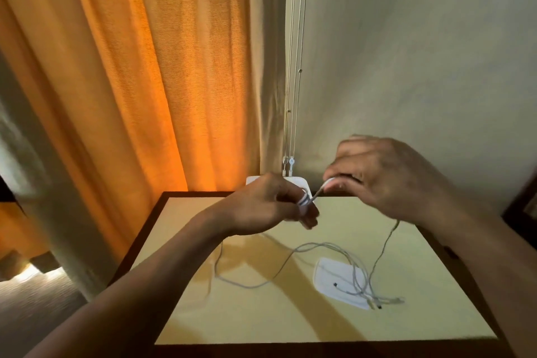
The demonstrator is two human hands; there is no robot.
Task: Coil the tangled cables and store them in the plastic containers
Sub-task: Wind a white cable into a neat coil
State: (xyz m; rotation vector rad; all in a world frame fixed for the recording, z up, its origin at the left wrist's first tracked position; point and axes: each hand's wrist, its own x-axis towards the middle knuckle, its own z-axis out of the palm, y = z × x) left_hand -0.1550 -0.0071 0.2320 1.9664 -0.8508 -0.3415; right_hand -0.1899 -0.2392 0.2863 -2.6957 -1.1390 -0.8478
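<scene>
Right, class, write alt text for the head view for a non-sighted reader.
A person's left hand has a thin white cable wound round its fingers while the right hand pinches the strand, above a yellow-topped table. More tangled white cables lie across a flat white plastic piece.

The left forearm and the right forearm are both showing bare along their whole visible length, the left one running uncovered from the bottom-left corner to the wrist and the right one from the right edge. The left hand and the right hand are likewise appearing bare. Their outlines are smearing slightly with blur, and knuckle ridges are standing out on the back of the right one.
</scene>
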